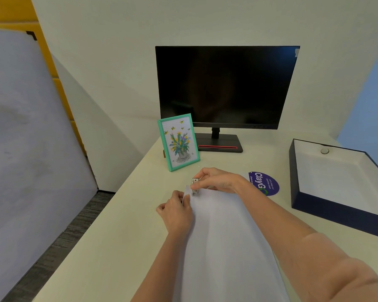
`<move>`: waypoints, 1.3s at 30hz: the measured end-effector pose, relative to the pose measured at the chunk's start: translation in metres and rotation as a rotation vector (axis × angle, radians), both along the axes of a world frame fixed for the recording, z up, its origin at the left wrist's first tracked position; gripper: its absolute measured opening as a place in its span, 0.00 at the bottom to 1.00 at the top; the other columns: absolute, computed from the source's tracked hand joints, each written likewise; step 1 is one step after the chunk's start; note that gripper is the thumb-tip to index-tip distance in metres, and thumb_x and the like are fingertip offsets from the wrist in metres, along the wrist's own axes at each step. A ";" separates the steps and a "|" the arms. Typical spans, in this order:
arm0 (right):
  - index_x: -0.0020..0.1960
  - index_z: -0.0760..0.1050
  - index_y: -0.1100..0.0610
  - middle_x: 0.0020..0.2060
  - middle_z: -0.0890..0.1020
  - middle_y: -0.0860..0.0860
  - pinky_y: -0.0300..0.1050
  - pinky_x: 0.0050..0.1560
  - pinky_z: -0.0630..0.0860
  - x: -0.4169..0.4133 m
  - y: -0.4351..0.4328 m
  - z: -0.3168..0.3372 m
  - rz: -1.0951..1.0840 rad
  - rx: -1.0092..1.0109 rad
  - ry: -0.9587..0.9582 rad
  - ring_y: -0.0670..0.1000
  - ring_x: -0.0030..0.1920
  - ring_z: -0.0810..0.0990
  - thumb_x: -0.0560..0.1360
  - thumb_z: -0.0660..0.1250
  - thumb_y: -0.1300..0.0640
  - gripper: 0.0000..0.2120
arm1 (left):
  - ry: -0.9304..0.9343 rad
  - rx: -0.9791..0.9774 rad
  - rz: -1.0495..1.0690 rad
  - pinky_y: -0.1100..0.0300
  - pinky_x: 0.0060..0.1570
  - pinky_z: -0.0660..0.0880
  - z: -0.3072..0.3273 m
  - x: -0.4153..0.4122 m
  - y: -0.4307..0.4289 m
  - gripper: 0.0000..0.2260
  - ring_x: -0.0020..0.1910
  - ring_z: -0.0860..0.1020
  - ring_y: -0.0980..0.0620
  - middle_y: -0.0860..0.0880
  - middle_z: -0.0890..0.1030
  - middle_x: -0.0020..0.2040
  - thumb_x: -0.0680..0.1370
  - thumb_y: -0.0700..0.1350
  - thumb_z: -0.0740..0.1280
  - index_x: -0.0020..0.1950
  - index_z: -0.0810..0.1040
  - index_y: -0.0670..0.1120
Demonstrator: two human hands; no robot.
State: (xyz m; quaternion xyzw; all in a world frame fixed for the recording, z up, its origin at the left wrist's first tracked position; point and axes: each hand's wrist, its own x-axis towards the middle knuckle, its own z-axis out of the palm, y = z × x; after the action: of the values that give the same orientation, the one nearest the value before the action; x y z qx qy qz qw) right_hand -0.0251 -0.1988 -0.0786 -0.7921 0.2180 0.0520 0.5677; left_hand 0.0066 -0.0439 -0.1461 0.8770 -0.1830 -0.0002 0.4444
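from my feed both hands are working a bit below the centre of the frame. the right hand [216, 180] comes in from the lower right corner, thumb and fingers curled round a small metal clip [195, 188], pinching it. the clip sits at the far left corner of the paper [223, 236] and touches that corner. can't tell if its mouth is biting the paper or just resting against the edge, too small to make out. the left hand [176, 211] is just below and left of the clip, fingers curled, pinching the left edge of the paper near that same corner. the hands are close together, w/ only the clip and a bit of paper btwn them.

the paper is white and lies on the desk [118, 236], running from the centre of the frame down to the bottom edge, partly under the right forearm. can't tell how many sheets.

upper centre: a monitor [227, 86], screen black, on its stand at the back of the desk. just left of the stand a green picture frame [179, 142] stands upright w/ a flower drawing, near the hands but apart from them. right of the right hand a round purple sticker [265, 183] lies on the desk by the paper's far edge. at the right edge of the frame is an open dark blue box [336, 216], white inside, w/ a small round thing [324, 151] near its far corner. left side: a grey partition [31, 138].
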 end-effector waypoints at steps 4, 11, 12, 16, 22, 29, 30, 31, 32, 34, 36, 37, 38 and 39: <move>0.58 0.73 0.56 0.51 0.81 0.53 0.50 0.66 0.70 -0.002 0.003 0.002 0.003 0.004 0.003 0.52 0.56 0.77 0.65 0.78 0.52 0.26 | -0.008 -0.009 0.003 0.57 0.53 0.57 0.000 0.000 0.001 0.06 0.49 0.75 0.45 0.48 0.82 0.44 0.80 0.47 0.58 0.45 0.69 0.48; 0.62 0.73 0.56 0.48 0.79 0.52 0.39 0.50 0.70 -0.006 0.006 0.006 -0.009 0.015 0.004 0.47 0.49 0.76 0.70 0.74 0.55 0.22 | -0.005 -0.023 0.009 0.59 0.49 0.54 -0.001 0.001 0.000 0.06 0.49 0.75 0.44 0.47 0.81 0.43 0.80 0.47 0.58 0.45 0.69 0.48; 0.62 0.73 0.56 0.48 0.79 0.51 0.39 0.49 0.70 -0.007 0.006 0.006 -0.022 0.008 0.002 0.47 0.49 0.76 0.70 0.74 0.53 0.22 | -0.008 -0.024 0.008 0.59 0.49 0.54 -0.001 0.001 0.000 0.06 0.49 0.75 0.44 0.47 0.81 0.42 0.80 0.47 0.58 0.45 0.69 0.48; 0.63 0.73 0.57 0.46 0.79 0.47 0.38 0.47 0.70 -0.010 0.006 0.004 -0.052 -0.005 0.021 0.45 0.47 0.75 0.72 0.72 0.51 0.22 | -0.014 -0.016 -0.007 0.58 0.49 0.54 -0.002 0.001 0.000 0.06 0.49 0.75 0.44 0.48 0.82 0.43 0.80 0.47 0.58 0.45 0.69 0.48; 0.65 0.70 0.53 0.49 0.77 0.50 0.38 0.54 0.68 -0.016 -0.002 0.001 0.007 0.047 0.020 0.49 0.57 0.73 0.73 0.71 0.58 0.22 | -0.015 -0.012 -0.008 0.59 0.49 0.54 0.000 0.001 0.000 0.06 0.48 0.76 0.44 0.51 0.77 0.38 0.80 0.47 0.58 0.45 0.69 0.48; 0.66 0.69 0.54 0.52 0.76 0.48 0.41 0.60 0.68 -0.012 0.000 -0.002 0.051 0.020 -0.012 0.48 0.56 0.74 0.73 0.71 0.60 0.23 | -0.011 -0.025 -0.002 0.58 0.52 0.56 -0.001 0.001 0.001 0.06 0.49 0.76 0.43 0.46 0.82 0.43 0.80 0.47 0.58 0.45 0.69 0.48; 0.65 0.70 0.54 0.53 0.76 0.48 0.42 0.60 0.69 -0.012 -0.002 -0.002 0.046 0.023 0.014 0.48 0.57 0.74 0.73 0.71 0.58 0.23 | -0.012 -0.024 -0.004 0.58 0.51 0.55 -0.001 0.001 0.001 0.06 0.49 0.75 0.43 0.47 0.82 0.43 0.80 0.47 0.58 0.45 0.69 0.48; 0.63 0.71 0.54 0.54 0.77 0.49 0.42 0.59 0.70 -0.013 -0.003 0.000 0.022 -0.010 0.043 0.49 0.58 0.74 0.72 0.72 0.54 0.22 | -0.014 -0.021 -0.007 0.59 0.50 0.55 -0.001 0.001 0.001 0.06 0.49 0.75 0.44 0.47 0.82 0.43 0.80 0.47 0.58 0.45 0.69 0.48; 0.59 0.73 0.53 0.54 0.78 0.50 0.43 0.57 0.70 -0.014 -0.004 0.002 -0.011 -0.069 0.071 0.49 0.56 0.75 0.71 0.73 0.48 0.20 | -0.015 -0.020 -0.010 0.59 0.50 0.54 -0.001 0.000 0.001 0.06 0.49 0.75 0.44 0.47 0.81 0.41 0.80 0.47 0.58 0.45 0.69 0.48; 0.55 0.74 0.52 0.53 0.78 0.51 0.42 0.54 0.71 -0.014 -0.007 0.003 -0.051 -0.136 0.094 0.49 0.53 0.75 0.69 0.73 0.45 0.19 | -0.009 -0.030 -0.011 0.60 0.49 0.53 0.000 0.000 0.000 0.06 0.49 0.75 0.44 0.50 0.77 0.38 0.80 0.47 0.58 0.45 0.69 0.48; 0.60 0.73 0.52 0.56 0.78 0.53 0.43 0.54 0.71 -0.016 -0.010 0.003 -0.028 -0.080 0.101 0.49 0.54 0.76 0.70 0.74 0.50 0.20 | -0.011 -0.024 -0.009 0.60 0.49 0.53 0.001 0.000 0.001 0.05 0.48 0.75 0.44 0.52 0.75 0.37 0.80 0.47 0.58 0.45 0.69 0.48; 0.61 0.73 0.52 0.57 0.77 0.53 0.44 0.54 0.72 -0.018 -0.012 0.003 -0.014 -0.050 0.108 0.50 0.54 0.76 0.70 0.74 0.52 0.22 | -0.016 -0.017 -0.009 0.60 0.49 0.53 0.001 0.000 0.001 0.05 0.48 0.75 0.44 0.51 0.76 0.37 0.80 0.47 0.58 0.45 0.69 0.48; 0.62 0.73 0.51 0.57 0.78 0.53 0.45 0.55 0.73 -0.021 -0.015 0.004 -0.010 -0.030 0.116 0.51 0.55 0.77 0.70 0.74 0.52 0.22 | -0.020 -0.011 -0.012 0.59 0.49 0.53 0.001 0.000 0.001 0.05 0.48 0.75 0.44 0.51 0.77 0.37 0.80 0.47 0.58 0.45 0.69 0.48; 0.62 0.73 0.52 0.57 0.78 0.53 0.46 0.56 0.73 -0.024 -0.016 0.004 -0.018 -0.022 0.125 0.51 0.55 0.77 0.70 0.74 0.52 0.22 | -0.021 -0.011 -0.016 0.59 0.49 0.53 0.002 -0.001 0.001 0.06 0.46 0.74 0.45 0.52 0.77 0.37 0.80 0.47 0.58 0.45 0.69 0.48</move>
State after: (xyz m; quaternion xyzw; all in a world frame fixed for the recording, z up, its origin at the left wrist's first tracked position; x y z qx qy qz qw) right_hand -0.0488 -0.2152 -0.0742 -0.7915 0.2606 0.0940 0.5448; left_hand 0.0056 -0.0426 -0.1445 0.8731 -0.1944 0.0066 0.4470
